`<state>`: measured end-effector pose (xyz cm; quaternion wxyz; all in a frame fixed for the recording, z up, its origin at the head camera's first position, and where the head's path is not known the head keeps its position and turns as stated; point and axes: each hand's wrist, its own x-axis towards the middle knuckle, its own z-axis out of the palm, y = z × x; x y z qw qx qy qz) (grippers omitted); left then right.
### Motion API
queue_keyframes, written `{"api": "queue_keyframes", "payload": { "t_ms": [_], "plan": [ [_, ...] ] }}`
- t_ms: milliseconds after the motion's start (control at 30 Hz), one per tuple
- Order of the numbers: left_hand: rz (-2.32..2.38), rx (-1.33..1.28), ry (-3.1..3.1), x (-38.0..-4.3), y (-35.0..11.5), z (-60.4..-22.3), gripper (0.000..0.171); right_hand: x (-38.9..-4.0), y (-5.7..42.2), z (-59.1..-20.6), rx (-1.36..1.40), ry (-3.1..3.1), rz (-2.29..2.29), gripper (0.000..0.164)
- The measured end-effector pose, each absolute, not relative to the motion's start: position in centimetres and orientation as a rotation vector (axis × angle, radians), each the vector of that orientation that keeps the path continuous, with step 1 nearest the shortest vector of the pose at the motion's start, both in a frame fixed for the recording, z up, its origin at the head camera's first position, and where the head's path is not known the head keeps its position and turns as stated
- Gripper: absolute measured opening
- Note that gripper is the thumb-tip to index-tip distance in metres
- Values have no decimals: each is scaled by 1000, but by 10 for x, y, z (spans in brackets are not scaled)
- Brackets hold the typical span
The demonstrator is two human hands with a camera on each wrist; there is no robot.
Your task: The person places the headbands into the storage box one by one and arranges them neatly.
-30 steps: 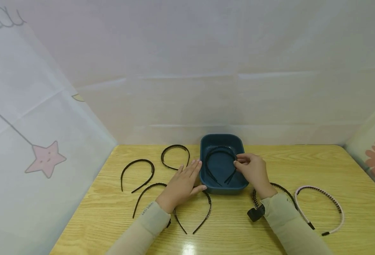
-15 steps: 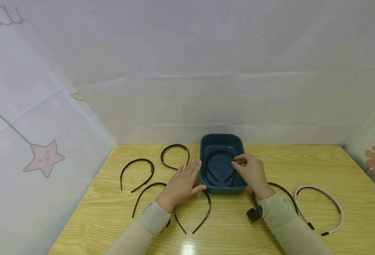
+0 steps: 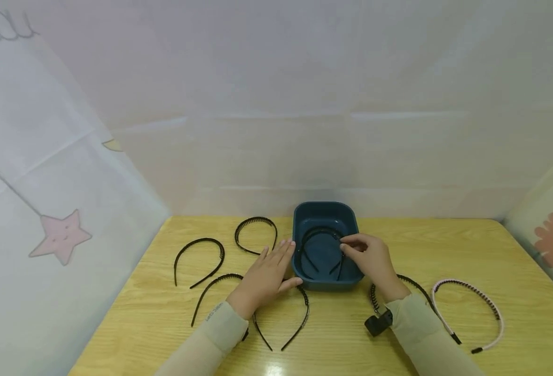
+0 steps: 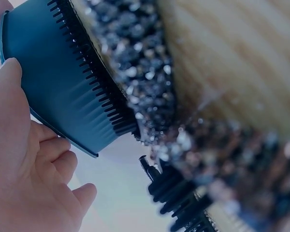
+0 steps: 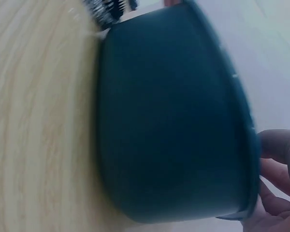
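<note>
A dark blue plastic basin (image 3: 325,285) stands at the back middle of the table. Inside it, my right hand (image 3: 369,257) pinches the right side of a black headband (image 3: 306,235), whose ends point toward me. A second dark band seems to overlap it, though the two are hard to tell apart. Against the basin's left side rests my left hand (image 3: 263,279), fingers straight. The left wrist view has its thumb and fingers along the basin wall (image 4: 53,72). Under and beside this hand lie black headbands, one of them glittery (image 4: 135,63) up close.
On the wooden table (image 3: 342,334), several black headbands (image 3: 200,240) lie to the left. To the right are a black headband (image 3: 417,284), partly under my right forearm, and a pink one (image 3: 501,326). A pale cloth (image 3: 267,146) hangs behind the table.
My right hand has shifted a little left and toward me, drawing the headband nearer the basin's front. The left hand keeps its place at the basin's side.
</note>
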<state>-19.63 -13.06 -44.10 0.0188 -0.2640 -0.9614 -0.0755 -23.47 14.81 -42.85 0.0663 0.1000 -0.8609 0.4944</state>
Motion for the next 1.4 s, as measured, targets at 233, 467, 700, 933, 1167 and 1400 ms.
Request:
{"api": "queue_keyframes", "payload": {
  "t_ms": [233,467,700,933,1167,1400],
  "plan": [
    [-218,-823,-2966,-195,-129,-441,86,-230,159,-421,254,-2530,1812,29],
    [-196,-822,-2974,-197,-124,-440,87,-223,177,-414,358,-2515,1478,24],
    [-194,-845,-2955,-199,-120,-439,87,-215,208,-411,562,-2527,1006,19],
    [-194,-855,-2953,-199,-117,-440,87,-209,247,-406,679,-2621,799,16],
    [-207,-842,-2978,-201,-119,-441,87,-209,283,-402,710,-2823,594,16],
    [-218,-827,-2977,-200,-125,-439,87,-213,311,-407,714,-2944,513,20]
  ]
}}
